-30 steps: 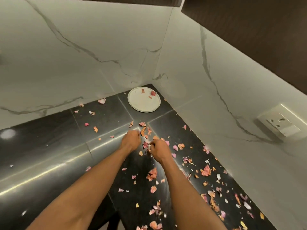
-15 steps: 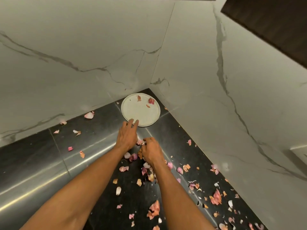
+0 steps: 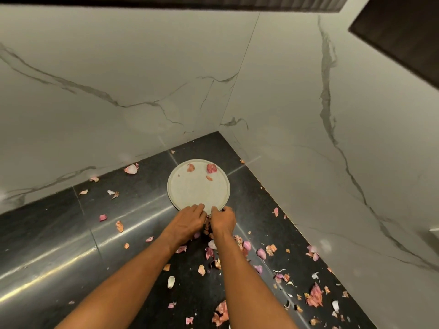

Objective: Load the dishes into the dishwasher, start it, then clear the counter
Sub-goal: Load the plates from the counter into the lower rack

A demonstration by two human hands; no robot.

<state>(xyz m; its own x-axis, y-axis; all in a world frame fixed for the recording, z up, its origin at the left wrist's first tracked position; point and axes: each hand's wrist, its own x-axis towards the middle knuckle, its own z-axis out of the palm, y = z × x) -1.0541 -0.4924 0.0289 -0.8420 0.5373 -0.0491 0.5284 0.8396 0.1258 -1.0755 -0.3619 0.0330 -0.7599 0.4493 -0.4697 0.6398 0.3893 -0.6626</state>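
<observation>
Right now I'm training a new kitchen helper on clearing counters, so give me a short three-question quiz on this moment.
1. True or false: the white plate stands in the counter's corner, next to the marble walls.
2. Multiple choice: what litters the black counter? A) onion and garlic peels B) broken glass C) coffee grounds
3. Fill in: the left hand and right hand meet at the plate's ____ rim, the side towards the person.

Key
1. True
2. A: peels lie scattered, and a few lie on the plate.
3. near
</observation>
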